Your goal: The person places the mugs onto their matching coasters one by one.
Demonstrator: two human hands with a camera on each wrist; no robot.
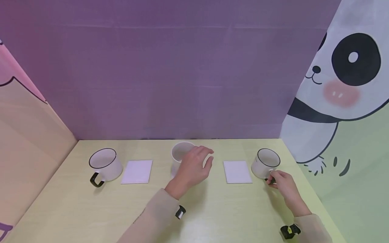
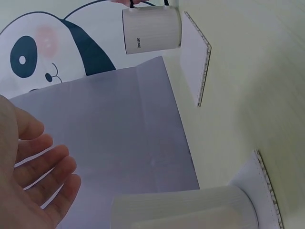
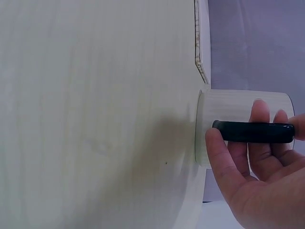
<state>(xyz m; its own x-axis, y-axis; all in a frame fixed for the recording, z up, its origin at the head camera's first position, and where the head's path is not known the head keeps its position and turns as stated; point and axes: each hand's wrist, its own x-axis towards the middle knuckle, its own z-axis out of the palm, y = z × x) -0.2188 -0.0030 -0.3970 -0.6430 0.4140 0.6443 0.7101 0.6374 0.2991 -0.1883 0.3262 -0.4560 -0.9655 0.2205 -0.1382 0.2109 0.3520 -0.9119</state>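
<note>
My right hand (image 1: 284,187) grips the black handle (image 3: 257,132) of a white mug with a dark rim (image 1: 265,163), which stands upright at the right. In the right wrist view the fingers (image 3: 262,157) curl round that handle. At the middle, my left hand (image 1: 192,168) is over the near right side of a white mug (image 1: 179,155) and hides part of it. The left wrist view shows its fingers (image 2: 52,167) loosely bent, with nothing in them and apart from the mug. A white square pad (image 2: 264,191) is at that mug's base; whether it is beneath the mug I cannot tell.
A third white mug (image 1: 106,165), dark-rimmed with a black handle, stands at the left. Beside it lies a white square pad (image 1: 137,172); another pad (image 1: 238,172) lies left of the right mug. A purple backdrop (image 1: 182,81) rises behind the table (image 1: 91,209).
</note>
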